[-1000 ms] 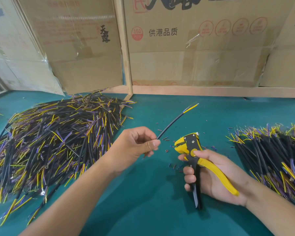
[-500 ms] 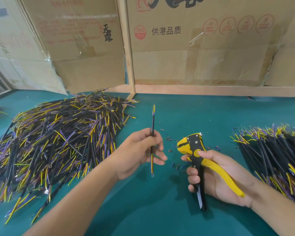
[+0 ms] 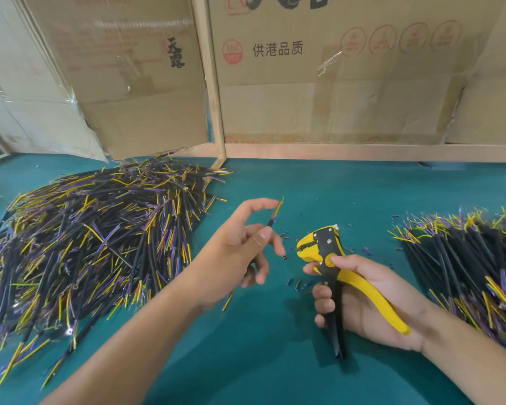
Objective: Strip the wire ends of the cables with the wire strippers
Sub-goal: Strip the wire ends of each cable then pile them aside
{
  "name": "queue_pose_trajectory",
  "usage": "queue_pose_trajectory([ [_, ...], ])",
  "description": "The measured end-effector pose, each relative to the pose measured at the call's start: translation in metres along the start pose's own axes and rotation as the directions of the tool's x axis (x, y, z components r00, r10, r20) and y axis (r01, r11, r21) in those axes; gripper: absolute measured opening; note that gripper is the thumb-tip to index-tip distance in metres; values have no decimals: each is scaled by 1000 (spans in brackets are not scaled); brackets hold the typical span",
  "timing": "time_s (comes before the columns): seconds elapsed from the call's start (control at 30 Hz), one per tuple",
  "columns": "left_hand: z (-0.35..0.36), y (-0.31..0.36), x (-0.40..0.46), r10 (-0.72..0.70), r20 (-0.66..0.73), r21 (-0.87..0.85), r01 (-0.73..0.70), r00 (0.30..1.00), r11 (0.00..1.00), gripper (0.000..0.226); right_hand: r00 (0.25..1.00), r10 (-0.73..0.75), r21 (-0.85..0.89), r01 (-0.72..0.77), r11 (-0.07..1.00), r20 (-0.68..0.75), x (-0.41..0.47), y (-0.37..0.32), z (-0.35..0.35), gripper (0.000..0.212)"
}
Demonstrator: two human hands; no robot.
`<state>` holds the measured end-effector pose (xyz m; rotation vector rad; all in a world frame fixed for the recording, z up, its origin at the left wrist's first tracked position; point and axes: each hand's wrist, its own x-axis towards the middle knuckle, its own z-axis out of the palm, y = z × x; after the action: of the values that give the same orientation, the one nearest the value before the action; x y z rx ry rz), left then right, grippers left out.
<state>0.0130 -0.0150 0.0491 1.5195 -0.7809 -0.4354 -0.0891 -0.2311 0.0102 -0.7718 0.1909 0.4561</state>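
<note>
Cable, one black-sheathed length with yellow and purple cores fanning from its upper end (image 3: 275, 213), stands nearly upright in the left hand (image 3: 240, 252), pinched between thumb and a finger while the index finger stretches out straight; its lower end shows beneath the palm. One pair of yellow-and-black wire strippers (image 3: 330, 264) sits in the right hand (image 3: 371, 302), whose fingers curl round the two handles, head pointing toward the cable and just apart from it. Two heaps of similar cables lie on the green tabletop (image 3: 275, 361): a large pile (image 3: 85, 238) at left and a second pile (image 3: 468, 264) at right. Small insulation scraps (image 3: 297, 283) dot the surface between the hands.
</note>
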Motion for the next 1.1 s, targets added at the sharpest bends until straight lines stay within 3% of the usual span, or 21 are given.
queue_pose_trajectory([
  [0.27,0,2,-1,58,6,-22,-58,998,998,31,1000,-11,-7,11,1000,-11,0,0,2,44],
  [0.4,-4,-1,1,103,-32,181,-95,994,979,34,1000,-8,-11,8,1000,-6,0,0,1,42],
  [0.67,-6,-6,1,197,-91,589,-107,976,801,20,1000,-8,-14,8,1000,-7,-2,0,3,40],
  [0.9,-5,-6,3,140,-207,626,21,968,780,8,1000,-2,-2,2,1000,1,0,0,1,40],
  [1.1,-3,-4,4,182,-242,685,35,953,728,21,1000,3,1,-3,1000,5,1,0,-1,40],
])
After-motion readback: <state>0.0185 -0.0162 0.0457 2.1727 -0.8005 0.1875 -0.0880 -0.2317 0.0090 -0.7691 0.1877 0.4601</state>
